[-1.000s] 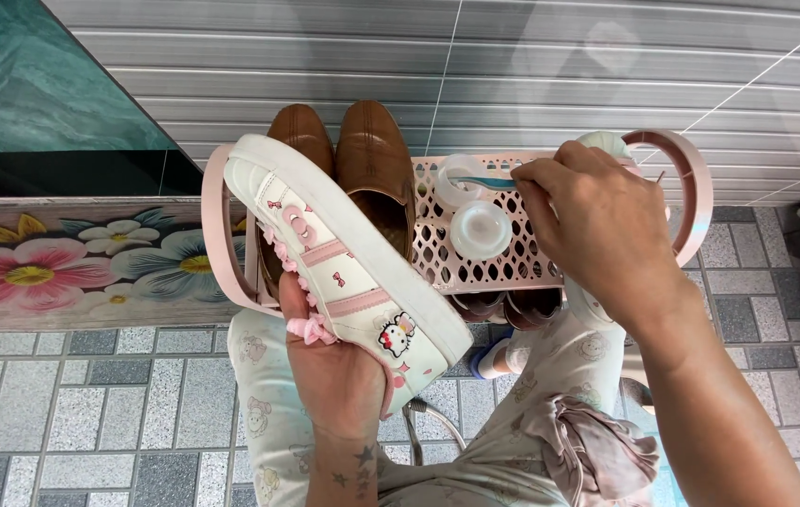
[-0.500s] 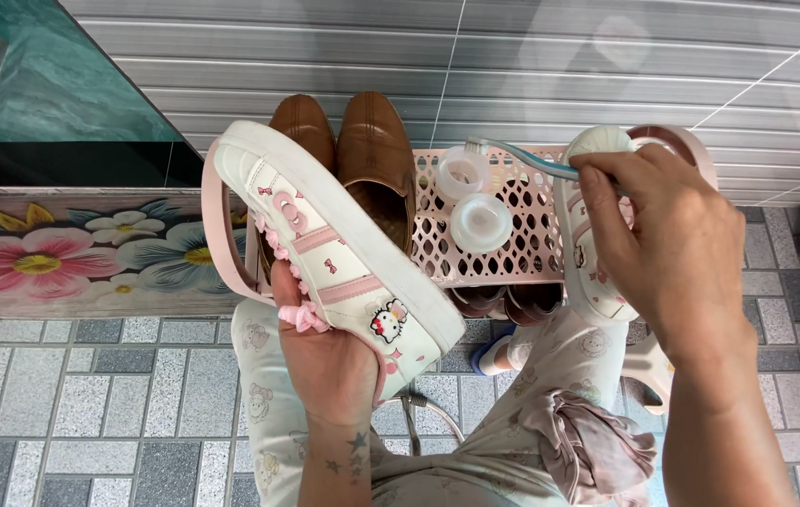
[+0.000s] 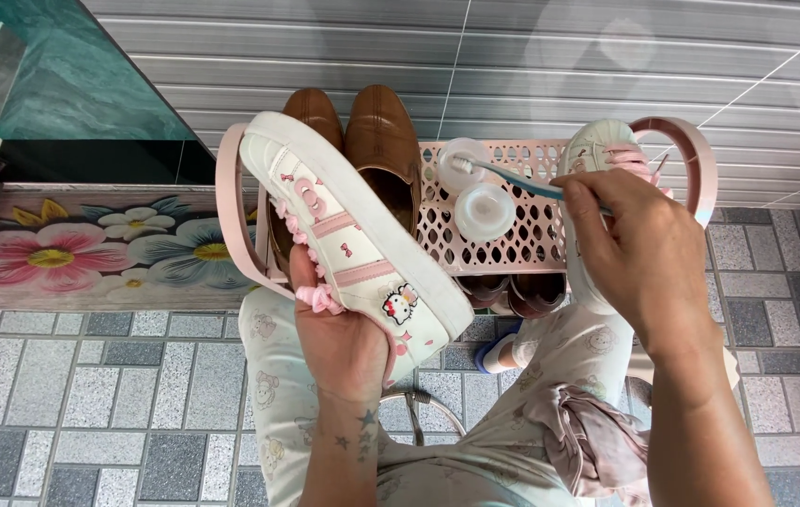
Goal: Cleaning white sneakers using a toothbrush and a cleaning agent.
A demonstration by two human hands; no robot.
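Observation:
My left hand (image 3: 339, 343) grips a white sneaker (image 3: 348, 221) with pink stripes, pink laces and a small cartoon cat, held on its side with the sole toward the right. My right hand (image 3: 639, 249) holds a blue-handled toothbrush (image 3: 503, 176), whose white bristle head rests over an open round white jar (image 3: 464, 155) on the pink shoe rack (image 3: 522, 221). The jar's lid (image 3: 484, 211) lies beside it. The matching white sneaker (image 3: 597, 145) stands on the rack, partly hidden behind my right hand.
A pair of brown leather shoes (image 3: 362, 141) sits on the rack's left side, and darker shoes (image 3: 513, 291) show on the shelf below. A floral mat (image 3: 90, 244) lies to the left on the grey tiled floor. A grey tiled wall is behind.
My right hand has lifted the toothbrush off the rack and swung its bristles to the open jar. The sneaker in my left hand has shifted slightly.

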